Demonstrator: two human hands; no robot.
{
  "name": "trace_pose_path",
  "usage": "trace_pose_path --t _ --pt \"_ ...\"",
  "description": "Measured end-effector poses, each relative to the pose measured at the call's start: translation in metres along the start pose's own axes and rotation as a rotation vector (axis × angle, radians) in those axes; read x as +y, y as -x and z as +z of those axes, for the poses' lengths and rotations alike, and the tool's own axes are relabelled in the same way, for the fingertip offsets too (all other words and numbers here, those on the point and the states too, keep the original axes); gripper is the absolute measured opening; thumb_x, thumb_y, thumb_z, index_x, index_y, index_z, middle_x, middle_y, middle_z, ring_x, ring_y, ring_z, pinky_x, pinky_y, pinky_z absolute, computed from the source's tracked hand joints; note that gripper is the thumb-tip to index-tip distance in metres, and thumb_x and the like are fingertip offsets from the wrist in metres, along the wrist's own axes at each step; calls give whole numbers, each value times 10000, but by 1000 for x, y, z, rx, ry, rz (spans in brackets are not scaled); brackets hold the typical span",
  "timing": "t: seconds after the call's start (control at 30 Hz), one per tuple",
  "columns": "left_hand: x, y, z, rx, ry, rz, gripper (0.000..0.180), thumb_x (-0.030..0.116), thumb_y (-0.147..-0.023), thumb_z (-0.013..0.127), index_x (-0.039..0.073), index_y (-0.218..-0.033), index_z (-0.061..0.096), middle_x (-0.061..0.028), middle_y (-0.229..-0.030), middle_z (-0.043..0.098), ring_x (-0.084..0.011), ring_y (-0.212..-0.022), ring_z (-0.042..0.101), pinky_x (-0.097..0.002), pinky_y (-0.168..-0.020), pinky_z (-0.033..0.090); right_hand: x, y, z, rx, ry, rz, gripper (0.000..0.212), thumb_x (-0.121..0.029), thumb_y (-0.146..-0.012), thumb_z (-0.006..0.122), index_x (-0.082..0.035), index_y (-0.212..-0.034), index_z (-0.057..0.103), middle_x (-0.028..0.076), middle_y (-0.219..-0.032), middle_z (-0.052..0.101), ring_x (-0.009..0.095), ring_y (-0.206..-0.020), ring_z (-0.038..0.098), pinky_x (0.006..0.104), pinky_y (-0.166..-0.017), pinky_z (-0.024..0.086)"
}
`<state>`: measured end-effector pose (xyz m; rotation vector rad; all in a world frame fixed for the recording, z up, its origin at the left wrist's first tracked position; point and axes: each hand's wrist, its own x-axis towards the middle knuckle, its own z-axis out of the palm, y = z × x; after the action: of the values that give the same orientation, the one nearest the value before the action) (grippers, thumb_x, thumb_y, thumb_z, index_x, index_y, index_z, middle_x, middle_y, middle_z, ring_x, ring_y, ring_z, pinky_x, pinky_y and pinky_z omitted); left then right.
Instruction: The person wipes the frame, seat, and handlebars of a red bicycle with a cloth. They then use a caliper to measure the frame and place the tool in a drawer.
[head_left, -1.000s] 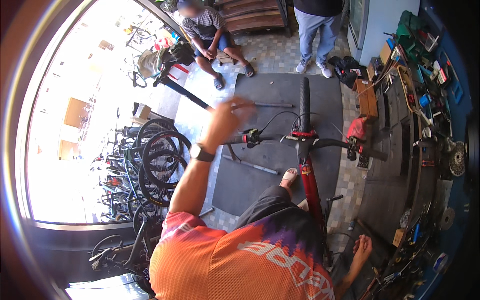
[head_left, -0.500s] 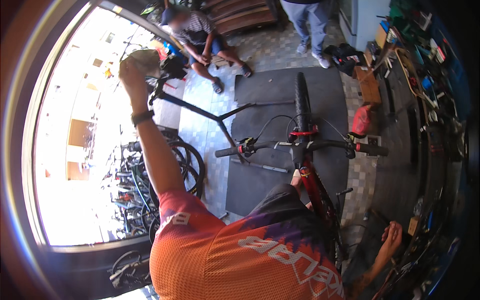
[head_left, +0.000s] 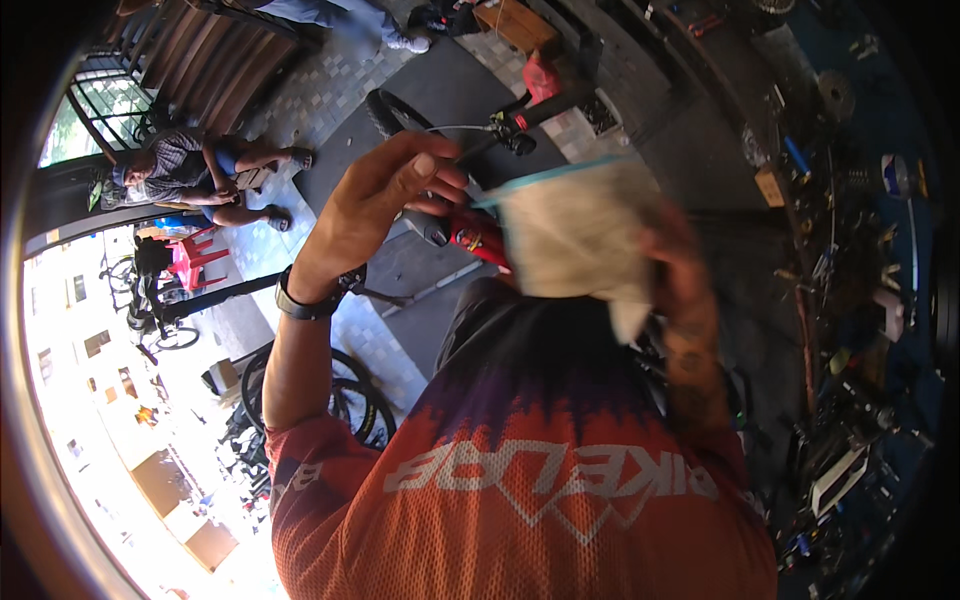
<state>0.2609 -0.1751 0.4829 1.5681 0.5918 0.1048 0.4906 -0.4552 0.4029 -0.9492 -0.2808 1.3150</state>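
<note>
My right hand (head_left: 686, 270), smeared by motion, grips a beige cloth rag (head_left: 575, 230) with a blue-green edge, spread in front of my body. To its left my left hand (head_left: 375, 205) is raised, fingers loosely bent and apart, with nothing visible in it; a watch (head_left: 308, 300) is on that wrist. Behind and below both hands stands a bicycle with a red frame (head_left: 478, 238). Its right handlebar grip (head_left: 562, 106) and front tyre (head_left: 388, 115) show past my left hand. The rag and my hands hide much of the handlebar and frame.
A dark repair-stand pole (head_left: 235, 293) crosses at left, near a red plastic stool (head_left: 195, 262). Someone sits (head_left: 190, 165) at the far left; another person's legs (head_left: 350, 15) show at the top. A tool-covered bench (head_left: 870, 300) lines the right side. Bicycle wheels (head_left: 365, 405) stand at lower left.
My view has swung to the right. My left hand has come in from the far left, where it held a crumpled greyish cloth. The beige rag is now in my right hand, which has risen.
</note>
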Motion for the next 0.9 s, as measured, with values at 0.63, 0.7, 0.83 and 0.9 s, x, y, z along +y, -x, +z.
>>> trace_pose_path --t 0.63,0.7,0.83,0.9 --pt "-233 142 -115 184 -1362 -493 448 421 -785 851 64 -930 623 -89 -935 642 -330 -991 611 -497 -886 437 169 180 -117 521 1703 26 309 -263 -921 739 -73 -1151 657 126 -1121 628 330 -1024 623 458 -857 490" --pt "-236 143 -116 205 -1388 -510 473 431 -784 852 52 -964 635 -101 -979 663 -334 -1032 610 -493 -906 439 180 154 -128 470 1696 -36 335 -276 -912 750 -86 -1168 649 129 -1148 623 334 -1089 604 455 -914 484" --pt "-248 146 -114 304 -1420 -457 505 434 -779 858 45 -1031 657 -116 -1072 698 -336 -1096 608 -487 -952 434 203 123 -142 444 1723 -111 404 -299 -894 772 -113 -1224 631 126 -1237 607 334 -1146 594 456 -988 467" --pt "-252 145 -114 340 -1426 -455 510 427 -775 862 50 -1057 665 -115 -1096 707 -333 -1112 608 -485 -969 430 206 124 -142 460 1758 -122 460 -301 -882 782 -125 -1271 611 121 -1277 597 332 -1174 586 464 -1012 457"
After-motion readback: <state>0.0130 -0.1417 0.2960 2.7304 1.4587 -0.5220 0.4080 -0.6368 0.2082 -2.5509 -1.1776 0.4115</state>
